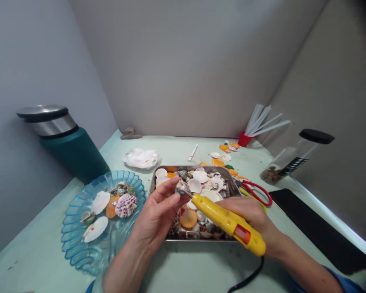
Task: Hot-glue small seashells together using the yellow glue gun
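Between the thumb and fingers of my left hand is a small greyish seashell, pinched. My right hand is wrapped round a yellow hot glue gun, whose metal nozzle points left and meets or nearly meets the shell. A black cord runs down from its back end. Below both hands lies a metal tray full of mixed shells, among them an orange scallop shell and a white shell. Part of the tray is hidden by my hands.
At left, a blue plate bears several shells beside a teal bottle. White crumpled plastic and a white marker lie behind. Rightward are red-handled scissors, glue sticks in a red cup, a jar and a black slab.
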### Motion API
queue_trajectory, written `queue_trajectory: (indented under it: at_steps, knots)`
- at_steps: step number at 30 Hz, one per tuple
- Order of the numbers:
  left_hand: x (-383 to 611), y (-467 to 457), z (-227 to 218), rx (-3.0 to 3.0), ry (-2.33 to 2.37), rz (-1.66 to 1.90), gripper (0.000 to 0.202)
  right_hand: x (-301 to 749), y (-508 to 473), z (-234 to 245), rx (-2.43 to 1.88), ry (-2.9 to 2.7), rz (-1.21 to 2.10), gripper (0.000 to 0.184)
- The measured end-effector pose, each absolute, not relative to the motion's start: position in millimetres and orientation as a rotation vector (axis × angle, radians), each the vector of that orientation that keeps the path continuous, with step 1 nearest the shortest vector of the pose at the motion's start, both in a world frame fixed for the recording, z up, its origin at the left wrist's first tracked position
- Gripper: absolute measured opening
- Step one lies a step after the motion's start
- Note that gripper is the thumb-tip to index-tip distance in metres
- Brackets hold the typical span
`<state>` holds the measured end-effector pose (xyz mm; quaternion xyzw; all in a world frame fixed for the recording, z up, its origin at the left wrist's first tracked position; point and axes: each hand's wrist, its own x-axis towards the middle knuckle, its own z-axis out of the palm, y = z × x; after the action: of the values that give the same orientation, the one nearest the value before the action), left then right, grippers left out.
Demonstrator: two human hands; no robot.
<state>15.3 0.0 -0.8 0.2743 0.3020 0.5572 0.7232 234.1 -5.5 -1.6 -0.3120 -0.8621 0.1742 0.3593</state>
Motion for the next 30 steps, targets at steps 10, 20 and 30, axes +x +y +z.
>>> queue_trajectory:
  at_steps: [10,20,30]
  knots:
    - [15.0,0.2,2.2,0.563,0.675,1.247,0.03,235.0,-4.6,-1.4,-0.806,-2.184,0.522,0.04]
    - [14.2,0.4,1.4,0.523,0.679,1.24,0.03,234.9,-4.3,-1.3,-0.793,-2.196,0.537,0.043]
    - [15.0,-0.3,3.1,0.519,0.691,1.238,0.029,234.0,-4.4,-0.2,-0.793,-2.203,0.534,0.051]
